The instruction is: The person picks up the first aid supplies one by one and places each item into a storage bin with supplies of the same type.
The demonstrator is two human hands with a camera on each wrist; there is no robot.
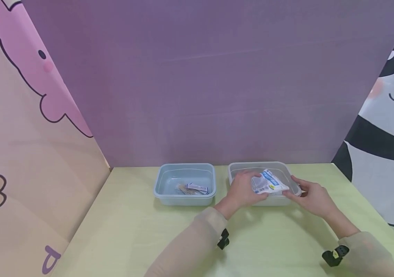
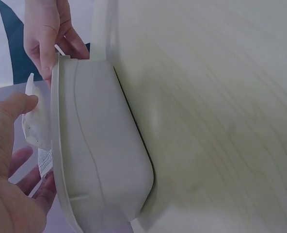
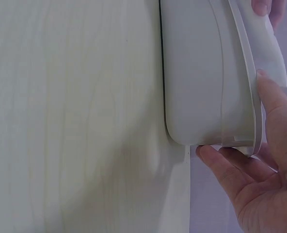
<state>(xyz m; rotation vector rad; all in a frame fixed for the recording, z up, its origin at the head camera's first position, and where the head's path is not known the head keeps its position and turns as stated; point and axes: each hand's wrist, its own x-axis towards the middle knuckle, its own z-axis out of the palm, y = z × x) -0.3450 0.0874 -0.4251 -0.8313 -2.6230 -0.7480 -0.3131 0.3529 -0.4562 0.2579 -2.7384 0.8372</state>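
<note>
A white packet with blue print [image 1: 269, 182] lies tilted at the opening of a whitish plastic bin [image 1: 276, 201]. My left hand [image 1: 243, 190] holds this packet from its left side, thumb on the near edge and fingers beyond it, as the left wrist view shows with the packet [image 2: 37, 124] at the bin's rim. At the bin's right end, my right hand [image 1: 314, 198] grips the rim corner. In the right wrist view its thumb touches the rim beside the packet, and its fingers [image 3: 226, 172] lie against the bin's end wall. The bin's inside is mostly hidden.
Left of the whitish bin stands a light blue bin [image 1: 183, 201], holding thin sticks [image 1: 184, 189] and a small blue-and-white packet [image 1: 197, 188]. Both bins sit near the back edge of the pale table [image 1: 131, 231], before a purple wall [image 1: 197, 84]. Printed panels flank the table.
</note>
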